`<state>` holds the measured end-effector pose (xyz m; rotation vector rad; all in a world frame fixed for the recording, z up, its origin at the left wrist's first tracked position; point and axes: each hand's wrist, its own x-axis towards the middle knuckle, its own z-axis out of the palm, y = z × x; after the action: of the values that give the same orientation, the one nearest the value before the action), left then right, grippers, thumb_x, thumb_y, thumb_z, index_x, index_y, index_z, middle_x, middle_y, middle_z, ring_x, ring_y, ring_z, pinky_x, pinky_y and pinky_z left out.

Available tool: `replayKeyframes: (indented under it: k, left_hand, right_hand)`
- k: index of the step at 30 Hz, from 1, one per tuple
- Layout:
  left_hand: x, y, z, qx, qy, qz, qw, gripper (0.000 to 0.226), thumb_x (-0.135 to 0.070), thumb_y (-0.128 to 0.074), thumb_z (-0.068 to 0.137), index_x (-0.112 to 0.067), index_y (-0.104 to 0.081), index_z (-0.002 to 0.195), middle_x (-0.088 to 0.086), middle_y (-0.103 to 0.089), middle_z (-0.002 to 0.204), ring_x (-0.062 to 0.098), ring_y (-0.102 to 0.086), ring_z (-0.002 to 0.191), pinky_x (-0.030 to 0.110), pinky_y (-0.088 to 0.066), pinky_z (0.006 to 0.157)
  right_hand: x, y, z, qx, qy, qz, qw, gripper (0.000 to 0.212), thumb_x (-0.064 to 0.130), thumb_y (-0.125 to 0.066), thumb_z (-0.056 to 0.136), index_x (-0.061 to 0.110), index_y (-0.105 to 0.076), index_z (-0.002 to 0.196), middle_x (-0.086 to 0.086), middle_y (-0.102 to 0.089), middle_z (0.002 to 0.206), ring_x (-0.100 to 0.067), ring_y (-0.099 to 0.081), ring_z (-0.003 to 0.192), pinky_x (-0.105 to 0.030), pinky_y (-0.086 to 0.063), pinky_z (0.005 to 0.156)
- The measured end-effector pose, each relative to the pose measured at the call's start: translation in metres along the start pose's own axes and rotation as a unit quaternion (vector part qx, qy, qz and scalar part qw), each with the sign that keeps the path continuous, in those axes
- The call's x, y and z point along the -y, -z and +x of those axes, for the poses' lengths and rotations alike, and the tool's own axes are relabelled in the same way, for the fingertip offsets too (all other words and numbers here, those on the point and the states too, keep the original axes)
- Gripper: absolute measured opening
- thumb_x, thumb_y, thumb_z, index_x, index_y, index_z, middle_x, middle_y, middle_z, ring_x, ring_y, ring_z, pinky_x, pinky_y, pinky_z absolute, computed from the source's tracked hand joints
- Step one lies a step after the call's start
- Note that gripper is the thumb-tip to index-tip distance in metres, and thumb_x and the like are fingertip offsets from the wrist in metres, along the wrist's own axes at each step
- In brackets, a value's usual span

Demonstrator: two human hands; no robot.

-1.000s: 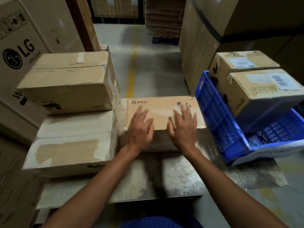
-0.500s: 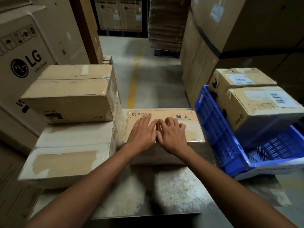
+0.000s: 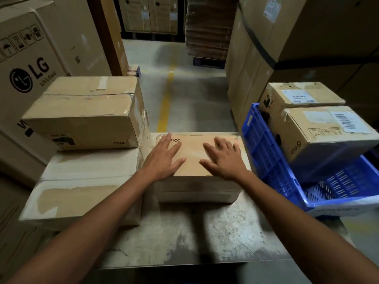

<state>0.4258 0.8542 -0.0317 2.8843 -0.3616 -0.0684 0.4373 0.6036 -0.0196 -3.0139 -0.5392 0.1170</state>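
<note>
Box stack (image 3: 82, 111) hard against left side of flat box (image 3: 191, 149). Left hand (image 3: 162, 160) flat on box top, fingers straight and spread. Right hand (image 3: 227, 160) same, splayed, gripping nothing. Flat box at table (image 3: 184, 232) far edge. Looks placed and pressed down, no lift grip yet. Blue crate (image 3: 266, 152) just right of flat box. Free room only on its near side.

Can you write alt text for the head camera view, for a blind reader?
A person's left hand and right hand lie flat on a PICO cardboard box on a metal table. Stacked boxes stand left of it; a blue crate with two boxes, right.
</note>
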Motion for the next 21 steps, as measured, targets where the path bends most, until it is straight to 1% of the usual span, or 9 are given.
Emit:
replayKeyframes:
  k: [2,5,8,10,11,13,15,18,21]
  left_hand:
    - [0.001,-0.002,0.000,0.014,0.012,0.024,1.000,0.070,-0.064,-0.028,0.100,-0.032,-0.012,0.160,0.007,0.008,0.168,0.025,0.008,0.154,0.045,-0.006,0.124]
    - [0.000,-0.001,0.003,0.028,0.008,0.028,0.999,0.070,-0.065,-0.024,0.099,-0.033,-0.008,0.160,0.007,0.009,0.168,0.024,0.011,0.154,0.044,0.000,0.124]
    - [0.001,-0.003,0.000,-0.004,0.051,-0.037,0.998,0.075,-0.066,-0.035,0.097,-0.032,-0.012,0.160,0.005,0.009,0.168,0.023,0.009,0.154,0.048,-0.003,0.125]
    - [0.002,-0.004,-0.006,-0.043,0.127,-0.131,0.982,0.080,-0.063,-0.046,0.095,-0.031,-0.010,0.160,0.005,0.007,0.168,0.025,0.004,0.155,0.051,-0.012,0.123]
    - [0.002,-0.005,-0.009,-0.057,0.165,-0.184,0.967,0.083,-0.061,-0.050,0.095,-0.031,-0.008,0.160,0.005,0.004,0.168,0.026,-0.002,0.155,0.052,-0.017,0.122]
    - [-0.001,-0.007,-0.016,-0.077,0.214,-0.275,0.934,0.092,-0.060,-0.058,0.091,-0.032,-0.004,0.160,0.004,-0.010,0.168,0.027,-0.018,0.152,0.048,-0.026,0.119]
    - [-0.004,-0.010,-0.025,-0.092,0.237,-0.332,0.908,0.097,-0.057,-0.064,0.089,-0.030,-0.004,0.160,0.001,-0.028,0.163,0.027,-0.034,0.145,0.042,-0.032,0.115]
    - [0.000,-0.014,-0.033,-0.098,0.263,-0.391,0.876,0.088,-0.058,-0.066,0.087,-0.025,-0.024,0.157,0.001,-0.045,0.154,0.026,-0.046,0.137,0.042,-0.038,0.112]
    - [0.004,-0.018,-0.038,-0.130,0.249,-0.414,0.866,0.074,-0.062,-0.063,0.085,-0.026,-0.044,0.147,-0.002,-0.057,0.142,0.021,-0.053,0.130,0.043,-0.043,0.109]
  right_hand:
    - [-0.001,-0.007,-0.001,0.011,-0.024,0.009,1.000,0.080,0.082,-0.011,0.090,0.042,-0.011,0.159,-0.011,-0.004,0.169,-0.031,-0.002,0.156,-0.060,-0.002,0.122]
    - [-0.002,-0.003,0.002,0.020,-0.015,0.001,1.000,0.079,0.082,-0.013,0.091,0.042,-0.012,0.159,-0.010,-0.006,0.169,-0.032,-0.005,0.155,-0.059,-0.006,0.123]
    - [-0.006,-0.002,-0.001,-0.044,-0.025,0.046,0.998,0.072,0.075,-0.032,0.093,0.033,-0.039,0.151,-0.009,-0.033,0.161,-0.028,-0.029,0.148,-0.051,-0.022,0.120]
    - [-0.007,-0.009,-0.010,-0.142,-0.078,0.091,0.983,0.058,0.061,-0.044,0.095,0.021,-0.060,0.133,-0.007,-0.055,0.142,-0.022,-0.047,0.132,-0.044,-0.034,0.113]
    - [-0.008,-0.014,-0.014,-0.180,-0.125,0.106,0.970,0.052,0.057,-0.046,0.096,0.019,-0.064,0.126,-0.007,-0.057,0.137,-0.022,-0.049,0.129,-0.044,-0.037,0.111]
    - [-0.008,-0.018,-0.021,-0.192,-0.238,0.143,0.941,0.051,0.055,-0.048,0.097,0.020,-0.057,0.133,-0.012,-0.047,0.148,-0.030,-0.041,0.139,-0.053,-0.035,0.114]
    - [-0.006,-0.018,-0.027,-0.155,-0.314,0.193,0.916,0.063,0.057,-0.051,0.096,0.021,-0.042,0.146,-0.016,-0.037,0.155,-0.039,-0.039,0.140,-0.059,-0.040,0.109]
    - [-0.004,-0.017,-0.038,-0.185,-0.295,0.208,0.914,0.072,0.058,-0.053,0.094,0.020,-0.032,0.152,-0.014,-0.049,0.140,-0.035,-0.053,0.124,-0.055,-0.049,0.097]
    - [-0.006,-0.017,-0.046,-0.220,-0.282,0.242,0.902,0.081,0.057,-0.059,0.092,0.023,-0.026,0.157,-0.014,-0.050,0.136,-0.031,-0.052,0.122,-0.051,-0.049,0.098]
